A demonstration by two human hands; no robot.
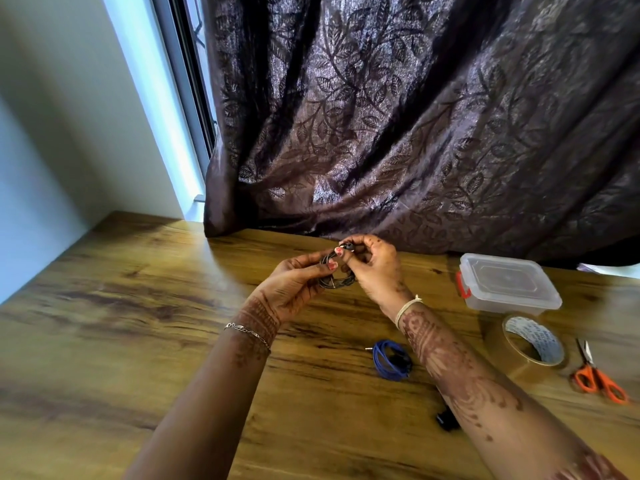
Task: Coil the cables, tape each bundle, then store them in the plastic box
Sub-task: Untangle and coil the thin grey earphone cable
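Observation:
A dark coiled cable (337, 280) hangs in the air above the middle of the wooden table (138, 306), held by both hands. My left hand (294, 285) pinches its left side between thumb and fingers. My right hand (372, 268) grips the right side and holds the plug end at the top. A blue coiled cable (389, 358) lies on the table below my right wrist. The clear plastic box (505, 285) with its lid on and an orange latch stands at the right.
A roll of brown tape (533, 344) lies in front of the box, with orange-handled scissors (597, 375) to its right. A small black object (446, 419) peeks out beside my right forearm. A dark patterned curtain (415, 116) hangs over the table's far edge.

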